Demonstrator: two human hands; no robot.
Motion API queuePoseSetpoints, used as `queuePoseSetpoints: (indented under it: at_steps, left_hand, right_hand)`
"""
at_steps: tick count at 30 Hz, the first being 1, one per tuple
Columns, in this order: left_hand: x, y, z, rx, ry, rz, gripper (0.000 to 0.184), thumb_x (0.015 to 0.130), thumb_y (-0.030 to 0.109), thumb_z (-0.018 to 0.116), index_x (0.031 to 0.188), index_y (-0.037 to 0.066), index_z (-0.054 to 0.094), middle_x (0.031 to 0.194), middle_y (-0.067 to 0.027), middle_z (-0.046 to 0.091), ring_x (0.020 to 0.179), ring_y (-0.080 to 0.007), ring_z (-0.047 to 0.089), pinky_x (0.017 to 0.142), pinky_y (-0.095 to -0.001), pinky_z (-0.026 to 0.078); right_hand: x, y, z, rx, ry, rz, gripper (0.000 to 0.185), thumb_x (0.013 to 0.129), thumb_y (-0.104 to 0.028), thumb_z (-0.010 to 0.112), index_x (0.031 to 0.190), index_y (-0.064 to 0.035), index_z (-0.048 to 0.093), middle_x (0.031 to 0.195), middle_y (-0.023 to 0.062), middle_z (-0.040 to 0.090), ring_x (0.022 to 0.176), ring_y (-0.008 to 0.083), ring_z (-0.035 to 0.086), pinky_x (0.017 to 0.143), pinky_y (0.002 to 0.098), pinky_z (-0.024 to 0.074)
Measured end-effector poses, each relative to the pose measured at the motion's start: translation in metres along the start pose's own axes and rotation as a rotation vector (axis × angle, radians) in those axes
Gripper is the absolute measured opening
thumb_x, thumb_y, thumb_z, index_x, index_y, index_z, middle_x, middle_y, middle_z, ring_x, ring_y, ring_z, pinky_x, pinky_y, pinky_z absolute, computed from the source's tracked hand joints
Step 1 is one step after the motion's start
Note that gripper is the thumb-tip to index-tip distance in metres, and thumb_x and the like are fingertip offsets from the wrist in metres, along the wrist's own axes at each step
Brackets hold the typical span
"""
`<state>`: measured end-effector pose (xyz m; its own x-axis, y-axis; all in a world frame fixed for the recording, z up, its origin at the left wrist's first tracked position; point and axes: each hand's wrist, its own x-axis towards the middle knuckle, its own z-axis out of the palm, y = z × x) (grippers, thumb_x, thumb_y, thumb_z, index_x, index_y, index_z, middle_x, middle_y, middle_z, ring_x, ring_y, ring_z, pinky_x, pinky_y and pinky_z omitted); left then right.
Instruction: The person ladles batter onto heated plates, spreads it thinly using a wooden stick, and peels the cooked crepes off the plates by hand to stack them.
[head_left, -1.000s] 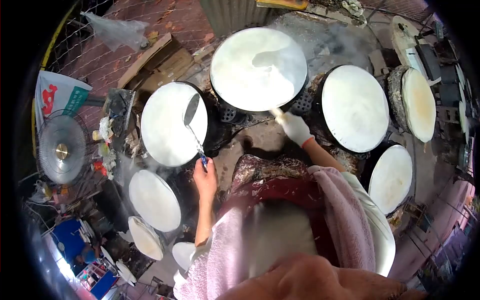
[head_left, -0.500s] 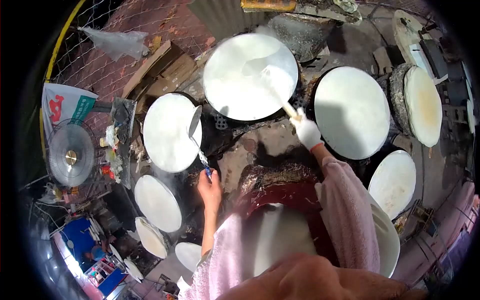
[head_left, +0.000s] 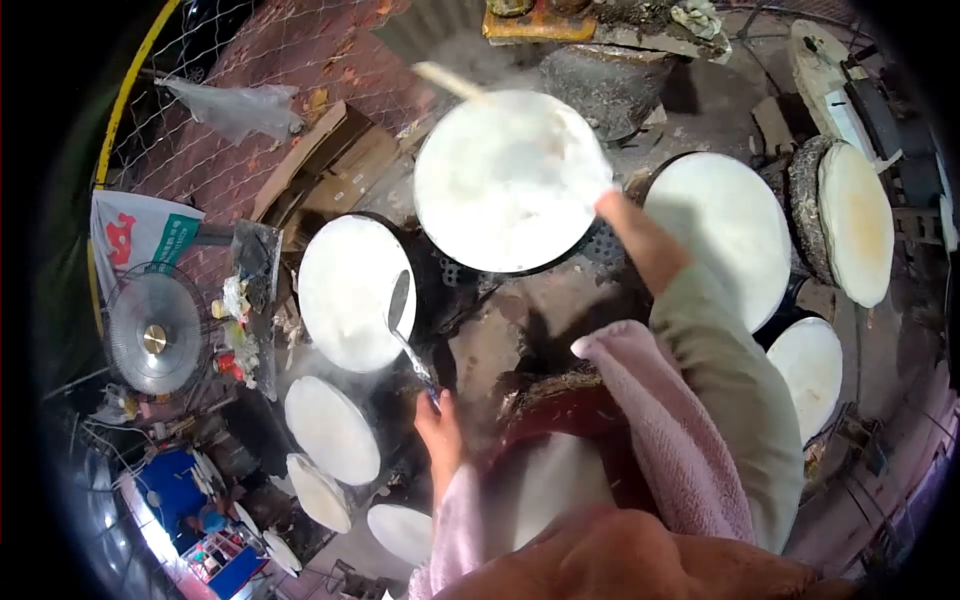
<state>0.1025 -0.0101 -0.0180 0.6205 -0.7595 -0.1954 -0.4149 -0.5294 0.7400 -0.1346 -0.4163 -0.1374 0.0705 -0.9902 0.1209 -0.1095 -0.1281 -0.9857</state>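
My left hand (head_left: pixel 438 424) is closed round the blue-and-white handle of a metal ladle (head_left: pixel 398 300). The ladle's bowl lies over the right side of a round white disc (head_left: pixel 345 290). At the large top disc (head_left: pixel 500 200), my right forearm reaches in from the right. My white-gloved right hand (head_left: pixel 592 187) blends into the disc's pale surface, and its fingers cannot be made out. A pale wooden stick (head_left: pixel 450 80) projects past the disc's upper left edge; its other end is hidden or blurred.
More round white discs stand at the right (head_left: pixel 722 235), lower right (head_left: pixel 806 378) and lower left (head_left: pixel 333 430). A thick disc (head_left: pixel 858 225) leans at far right. A fan (head_left: pixel 155 338) and banner (head_left: pixel 140 235) are at the left. Cardboard (head_left: pixel 325 165) lies behind the discs.
The right forearm has swung up and leftward over the top disc, and the stick now shows beyond its far left edge. The left hand keeps the ladle; the whole view has shifted slightly.
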Motion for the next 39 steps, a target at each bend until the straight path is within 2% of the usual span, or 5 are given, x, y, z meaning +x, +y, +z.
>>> queuePoseSetpoints:
  at_steps: [2, 8, 15, 23, 39]
  left_hand:
    - [0.009, 0.020, 0.004, 0.027, 0.011, 0.104, 0.018, 0.095, 0.016, 0.059, 0.091, -0.001, 0.054, 0.066, 0.0032, 0.045, 0.056, -0.0054, 0.038, 0.049, -0.0231, 0.032]
    - [0.038, 0.006, 0.021, -0.099, -0.090, 0.156, 0.013, 0.096, 0.015, 0.055, 0.089, 0.005, 0.052, 0.057, 0.0047, 0.044, 0.043, -0.0040, 0.037, 0.040, -0.0225, 0.029]
    - [0.036, 0.025, 0.039, -0.073, -0.097, 0.122, 0.012, 0.096, 0.015, 0.054, 0.094, 0.004, 0.051, 0.057, 0.0033, 0.044, 0.040, -0.0060, 0.039, 0.036, -0.0231, 0.030]
    - [0.051, 0.022, 0.047, -0.063, -0.124, 0.206, 0.012, 0.097, 0.015, 0.052, 0.095, 0.003, 0.050, 0.057, 0.0018, 0.044, 0.039, -0.0075, 0.040, 0.035, -0.0240, 0.031]
    - [0.264, 0.115, 0.162, -0.549, -0.734, 0.004, 0.022, 0.092, 0.012, 0.054, 0.073, 0.001, 0.050, 0.060, -0.0036, 0.049, 0.044, -0.0131, 0.043, 0.043, -0.0287, 0.033]
  right_hand:
    - [-0.057, -0.008, -0.022, -0.557, -0.089, -0.399, 0.052, 0.091, -0.022, 0.063, 0.137, -0.0060, 0.046, 0.117, 0.0093, 0.064, 0.102, 0.0205, 0.061, 0.097, 0.0291, 0.0433]
    - [-0.178, -0.011, -0.075, 0.341, -0.032, 0.818, 0.034, 0.091, -0.027, 0.065, 0.120, -0.0086, 0.062, 0.070, -0.0048, 0.058, 0.051, 0.0009, 0.046, 0.041, 0.0193, 0.0309]
    - [-0.150, -0.037, -0.115, 0.135, -0.165, 0.735, 0.015, 0.092, -0.026, 0.062, 0.088, -0.0122, 0.060, 0.060, -0.0073, 0.042, 0.044, 0.0040, 0.034, 0.040, 0.0219, 0.0264]
    - [-0.165, -0.040, -0.123, 0.103, -0.292, 0.597, 0.044, 0.091, -0.021, 0.064, 0.129, 0.0011, 0.055, 0.089, -0.0041, 0.060, 0.070, 0.0020, 0.047, 0.060, 0.0182, 0.0381]
    - [-0.258, -0.010, -0.030, 0.022, 0.056, 0.545, 0.037, 0.090, -0.024, 0.065, 0.121, -0.0028, 0.062, 0.091, -0.0046, 0.060, 0.075, 0.0040, 0.050, 0.065, 0.0196, 0.0425]
